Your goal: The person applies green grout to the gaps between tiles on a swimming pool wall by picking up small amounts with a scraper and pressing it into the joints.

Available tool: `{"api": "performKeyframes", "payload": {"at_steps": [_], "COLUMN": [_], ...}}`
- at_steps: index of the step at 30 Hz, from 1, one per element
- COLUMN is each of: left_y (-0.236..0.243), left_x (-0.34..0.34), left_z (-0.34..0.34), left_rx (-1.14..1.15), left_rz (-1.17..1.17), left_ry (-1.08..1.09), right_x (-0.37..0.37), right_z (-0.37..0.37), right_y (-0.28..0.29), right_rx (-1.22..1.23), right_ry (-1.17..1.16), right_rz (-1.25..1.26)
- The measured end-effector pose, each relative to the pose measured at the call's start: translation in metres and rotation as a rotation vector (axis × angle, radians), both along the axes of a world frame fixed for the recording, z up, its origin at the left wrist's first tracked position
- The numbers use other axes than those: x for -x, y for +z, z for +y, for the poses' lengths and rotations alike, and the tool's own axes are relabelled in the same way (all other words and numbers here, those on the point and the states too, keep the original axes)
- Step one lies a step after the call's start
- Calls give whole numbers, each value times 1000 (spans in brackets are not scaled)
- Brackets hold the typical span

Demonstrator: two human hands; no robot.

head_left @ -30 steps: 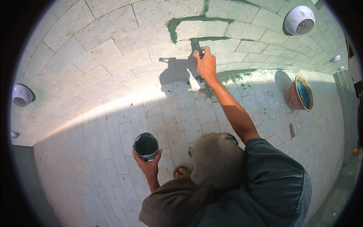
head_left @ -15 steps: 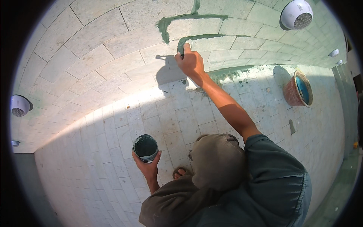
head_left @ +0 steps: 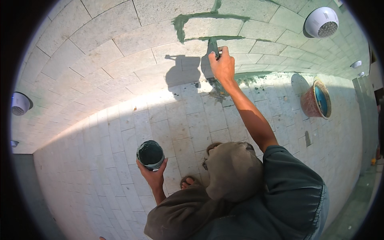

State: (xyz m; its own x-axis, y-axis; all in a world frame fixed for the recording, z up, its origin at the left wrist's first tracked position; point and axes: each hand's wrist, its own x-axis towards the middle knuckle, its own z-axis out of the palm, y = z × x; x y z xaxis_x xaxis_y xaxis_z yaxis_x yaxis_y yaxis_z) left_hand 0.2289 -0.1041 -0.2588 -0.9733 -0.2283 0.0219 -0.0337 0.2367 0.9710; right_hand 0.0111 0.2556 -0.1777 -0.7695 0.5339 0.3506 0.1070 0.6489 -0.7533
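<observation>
My left hand [head_left: 153, 178] is wrapped round a small round tub [head_left: 150, 165] with dark green paste [head_left: 151, 154] in it, low over the paved floor. At the tiled wall, my right hand [head_left: 222, 66] grips a putty knife [head_left: 214, 47], a narrow flat blade coated in green. Its tip touches a horizontal joint that carries a green grout line [head_left: 230, 38]. Above it, another thick green line [head_left: 200, 16] runs along a higher joint and turns down at its left end. My fingers hide most of the knife's handle.
A stained bucket [head_left: 310, 100] with a blue inside stands on the floor at right. Round white lamps [head_left: 322, 23] stick out from the wall, one more [head_left: 20, 103] at far left. Dark green spatters [head_left: 218, 90] lie along the wall's foot.
My right hand and the putty knife have shifted right along the lower joint, and the blade is now more upright. The left hand still holds the tub in nearly the same place.
</observation>
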Motion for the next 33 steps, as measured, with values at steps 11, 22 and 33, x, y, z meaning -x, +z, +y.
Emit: {"api": "performKeyframes", "payload": {"at_steps": [11,22,33], "left_y": [3,1,3], "left_x": [-2,-3,-3], "left_z": [1,-4,3], "left_rx": [-44,-30,-147], "left_rz": [-55,-29,-73], "left_ry": [-25,19,-5], "right_x": [29,26,25], "right_z": [-50,-52,2], "right_y": [-4,-3,-8], "right_rx": [-295,408,990], "right_ry": [180,536,428], "right_rz": [16,-18,1]}}
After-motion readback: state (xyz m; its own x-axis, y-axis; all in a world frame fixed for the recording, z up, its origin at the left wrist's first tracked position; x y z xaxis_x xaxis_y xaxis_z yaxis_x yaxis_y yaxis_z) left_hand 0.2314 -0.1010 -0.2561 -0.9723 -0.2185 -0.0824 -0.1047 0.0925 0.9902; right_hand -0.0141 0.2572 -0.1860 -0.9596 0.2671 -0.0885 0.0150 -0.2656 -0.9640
